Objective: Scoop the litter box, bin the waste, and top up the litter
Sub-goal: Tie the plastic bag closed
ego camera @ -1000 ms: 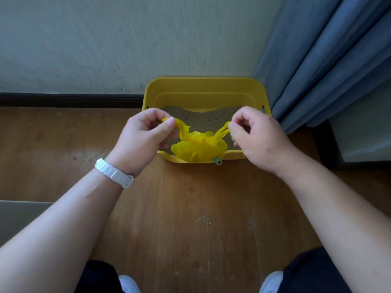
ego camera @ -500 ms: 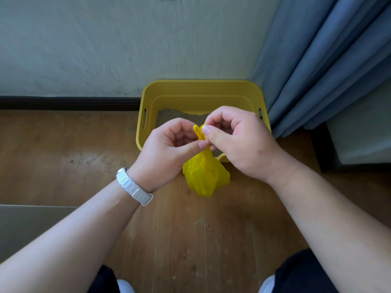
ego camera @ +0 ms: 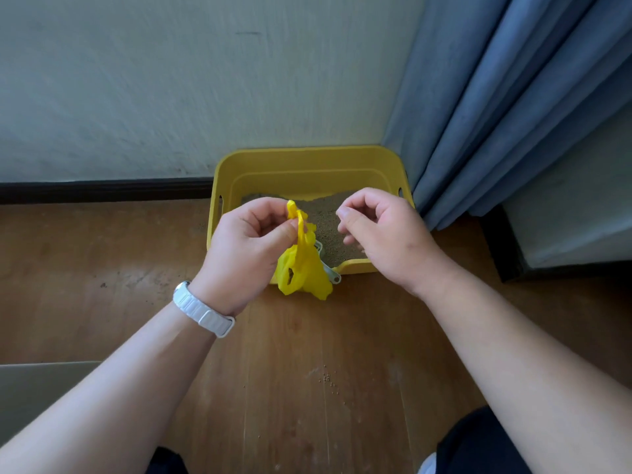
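— Which step?
— Bagging the waste: left hand [ego camera: 249, 244] pinches the yellow bag's [ego camera: 304, 271] neck above the litter box's [ego camera: 307, 162] front rim; right hand [ego camera: 383, 234] curled, empty
— Next?
— Probably knot it, then bin it

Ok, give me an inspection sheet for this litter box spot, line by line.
Surface: wooden floor, scuffed.
Job's things: yellow litter box against the wall, litter inside; small yellow bag hanging at its near rim; grey scoop behind the bag, handle end over the rim.
Clutter: a few spilled grains on the floor.
Hands: left hand pinches the bag's top; right hand beside it, fingers curled, holding nothing.
Cables: nothing seen.
Surroundings: pale wall, dark skirting, blue curtain at right.
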`<control>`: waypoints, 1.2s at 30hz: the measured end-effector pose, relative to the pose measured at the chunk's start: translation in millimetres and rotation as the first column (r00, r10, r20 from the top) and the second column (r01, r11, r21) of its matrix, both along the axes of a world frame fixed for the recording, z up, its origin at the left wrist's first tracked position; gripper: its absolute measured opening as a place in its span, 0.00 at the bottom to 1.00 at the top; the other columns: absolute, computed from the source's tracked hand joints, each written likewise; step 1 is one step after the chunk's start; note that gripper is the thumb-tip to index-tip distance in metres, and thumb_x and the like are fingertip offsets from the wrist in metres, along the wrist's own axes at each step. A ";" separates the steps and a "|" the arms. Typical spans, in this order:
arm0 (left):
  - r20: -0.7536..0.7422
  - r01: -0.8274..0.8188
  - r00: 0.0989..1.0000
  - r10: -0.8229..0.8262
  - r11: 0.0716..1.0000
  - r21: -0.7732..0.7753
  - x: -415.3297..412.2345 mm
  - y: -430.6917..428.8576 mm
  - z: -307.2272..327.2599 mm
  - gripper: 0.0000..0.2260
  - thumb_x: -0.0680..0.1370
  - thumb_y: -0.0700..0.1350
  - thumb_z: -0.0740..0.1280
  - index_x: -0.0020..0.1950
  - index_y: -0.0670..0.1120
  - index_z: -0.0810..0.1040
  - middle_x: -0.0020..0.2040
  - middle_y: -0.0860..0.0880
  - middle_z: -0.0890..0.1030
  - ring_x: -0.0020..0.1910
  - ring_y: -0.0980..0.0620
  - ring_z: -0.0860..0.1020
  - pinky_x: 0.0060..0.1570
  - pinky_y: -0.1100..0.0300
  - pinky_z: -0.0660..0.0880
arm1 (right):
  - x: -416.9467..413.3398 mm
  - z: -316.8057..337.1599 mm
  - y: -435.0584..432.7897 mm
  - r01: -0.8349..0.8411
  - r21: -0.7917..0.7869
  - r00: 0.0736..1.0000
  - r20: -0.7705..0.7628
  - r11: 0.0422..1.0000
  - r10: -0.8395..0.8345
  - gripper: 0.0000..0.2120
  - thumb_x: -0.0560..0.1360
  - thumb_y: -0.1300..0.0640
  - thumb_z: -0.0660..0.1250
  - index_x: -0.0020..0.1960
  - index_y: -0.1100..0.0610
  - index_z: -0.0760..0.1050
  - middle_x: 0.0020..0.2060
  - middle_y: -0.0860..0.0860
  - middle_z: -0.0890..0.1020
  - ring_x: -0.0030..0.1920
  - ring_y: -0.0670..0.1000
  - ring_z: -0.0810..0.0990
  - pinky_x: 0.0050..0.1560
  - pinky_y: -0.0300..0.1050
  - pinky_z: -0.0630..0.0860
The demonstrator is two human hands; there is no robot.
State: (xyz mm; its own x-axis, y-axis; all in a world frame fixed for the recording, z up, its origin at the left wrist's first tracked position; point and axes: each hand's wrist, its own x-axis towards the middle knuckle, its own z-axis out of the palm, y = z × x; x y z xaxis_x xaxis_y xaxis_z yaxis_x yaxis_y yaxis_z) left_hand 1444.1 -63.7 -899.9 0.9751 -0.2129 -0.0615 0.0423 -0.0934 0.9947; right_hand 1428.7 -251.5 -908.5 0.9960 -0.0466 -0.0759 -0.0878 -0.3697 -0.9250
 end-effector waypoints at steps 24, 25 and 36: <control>-0.071 0.036 0.996 -0.060 0.953 -0.300 -25.4 -45.1 218.0 0.05 0.67 0.41 0.75 0.40 0.49 0.83 0.36 0.48 0.81 0.34 0.52 0.78 0.36 0.61 0.75 | -48.7 36.4 16.2 0.498 0.678 0.792 -0.610 0.540 0.035 0.18 0.79 0.45 0.61 0.58 0.57 0.80 0.53 0.60 0.81 0.53 0.56 0.79 0.53 0.51 0.73; -0.098 0.029 0.993 -0.063 0.948 -0.318 -28.7 -45.8 241.0 0.05 0.66 0.41 0.75 0.40 0.48 0.83 0.35 0.48 0.81 0.33 0.52 0.78 0.36 0.62 0.75 | -58.7 59.5 13.1 0.493 0.678 0.798 -0.602 0.545 0.028 0.18 0.80 0.46 0.60 0.58 0.58 0.79 0.52 0.59 0.81 0.52 0.55 0.78 0.53 0.50 0.73; -0.189 0.063 0.971 -0.144 0.923 -0.379 -39.9 -90.9 528.6 0.04 0.66 0.44 0.73 0.39 0.46 0.82 0.35 0.46 0.81 0.33 0.52 0.77 0.37 0.61 0.76 | -132.7 355.2 -25.8 0.433 0.669 0.864 -0.499 0.605 -0.067 0.20 0.76 0.45 0.64 0.64 0.53 0.73 0.57 0.57 0.82 0.53 0.50 0.79 0.51 0.46 0.73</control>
